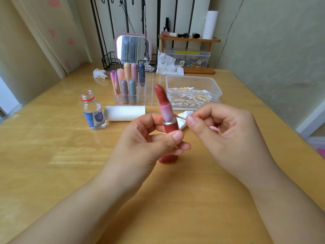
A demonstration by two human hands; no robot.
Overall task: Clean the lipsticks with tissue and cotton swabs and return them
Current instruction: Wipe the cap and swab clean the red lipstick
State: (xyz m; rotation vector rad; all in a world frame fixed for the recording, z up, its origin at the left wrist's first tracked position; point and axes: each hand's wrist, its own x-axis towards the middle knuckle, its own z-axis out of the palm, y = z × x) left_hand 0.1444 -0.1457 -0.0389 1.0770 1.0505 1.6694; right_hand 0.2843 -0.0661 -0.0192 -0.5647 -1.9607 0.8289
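Fingers of my left hand (158, 138) curl round the red base of the lipstick (166, 111), thumb pressed across the front, so the tube stands upright with its bullet wound out and clear of my skin. I hold it above the table (52, 147), in front of me, where I can see the silver collar. My right hand (219, 129) pinches a cotton swab (181, 117) between thumb and forefinger, its tip laid against that collar, which I judge is where smeared colour gathers; the other fingers fold loosely out of the way.

Behind my left hand the lipstick's red cap (168, 158) seems to stand on the table, near enough to refit. Just past the lipstick lie a folded tissue (182, 118) and a tissue roll (124, 112). Further back, the clear organiser (133, 88) holds the other lipsticks upright, several cells free for this one's return. The swab box (193, 92) sits open to its right, and an uncapped bottle (92, 111) stands to the left.
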